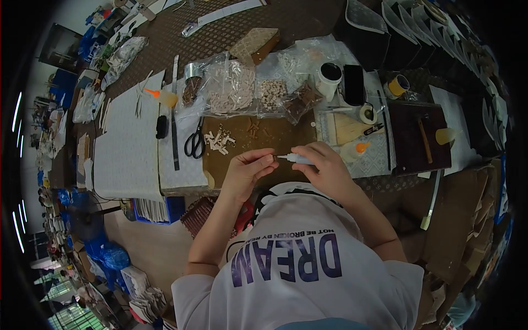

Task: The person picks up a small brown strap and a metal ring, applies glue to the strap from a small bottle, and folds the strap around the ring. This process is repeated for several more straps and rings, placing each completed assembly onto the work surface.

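Note:
My left hand (252, 169) pinches a small brown piece (274, 158) between thumb and fingertips, over the front of a brown work board (220, 160). Against that piece points the thin nozzle of a small white bottle (300, 159), which my right hand (324, 168) grips. Beyond my hands, a pile of small pale pieces (219, 141) and a few small brown strips (254, 129) lie on the board. Black-handled scissors (195, 144) rest at its left edge.
Clear bags of small parts (231, 88) line the back of the board. A white jar (329, 77), a black phone (353, 85) and an orange-tipped bottle (355, 150) stand or lie right. A hammer (425, 140) rests on a dark board. Another orange-tipped bottle (165, 98) is left.

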Demonstrator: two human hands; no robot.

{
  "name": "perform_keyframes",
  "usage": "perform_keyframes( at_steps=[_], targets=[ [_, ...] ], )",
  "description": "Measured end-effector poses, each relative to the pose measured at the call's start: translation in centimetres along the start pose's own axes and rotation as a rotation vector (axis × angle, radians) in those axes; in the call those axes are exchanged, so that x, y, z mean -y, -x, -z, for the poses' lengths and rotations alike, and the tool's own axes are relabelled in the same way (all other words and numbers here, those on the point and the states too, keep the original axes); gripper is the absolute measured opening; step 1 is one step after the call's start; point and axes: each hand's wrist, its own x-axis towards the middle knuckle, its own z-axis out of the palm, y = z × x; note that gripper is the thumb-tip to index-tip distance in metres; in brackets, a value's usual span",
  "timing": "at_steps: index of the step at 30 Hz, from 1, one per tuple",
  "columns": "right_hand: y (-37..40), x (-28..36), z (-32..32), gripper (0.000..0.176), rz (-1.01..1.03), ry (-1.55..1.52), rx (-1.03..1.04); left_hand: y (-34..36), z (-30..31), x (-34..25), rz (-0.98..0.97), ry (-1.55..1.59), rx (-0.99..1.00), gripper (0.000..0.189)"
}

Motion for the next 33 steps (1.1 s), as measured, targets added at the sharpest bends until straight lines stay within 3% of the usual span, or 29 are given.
perform_keyframes(
  at_steps=[14, 17, 20, 23, 26, 33],
  targets=[
    [0.0, 0.7, 0.1, 0.028, 0.087, 0.218, 0.056, -0.5, -0.1, 1.2, 0.003, 0.023, -0.036, 0.024],
    [0.0, -0.1, 0.1, 0.030, 0.017, 0.085, 0.047, -0.5, 0.0, 1.2, 0.028, 0.077, -0.029, 0.024],
    [0.0, -0.9, 0.3, 0.029, -0.241, -0.255, 0.118, -0.4, 0.2, 0.8, 0.035, 0.105, -0.014, 0.023],
    [0.7, -2.6, 0.0, 0.028, -0.345, -0.560, 0.106, -0.2, 0.3, 0.6, -0.005, 0.066, -0.006, 0.022],
    [1.3, -3.6, -0.5, 0.030, -0.416, -0.820, -0.008, 0.0, 0.2, 0.5, -0.029, 0.021, 0.008, 0.020],
    [1.4, -3.5, -0.2, 0.032, -0.435, -0.913, -0.078, 0.3, 0.0, 0.5, -0.034, -0.061, 0.005, 0.020]
  ],
)
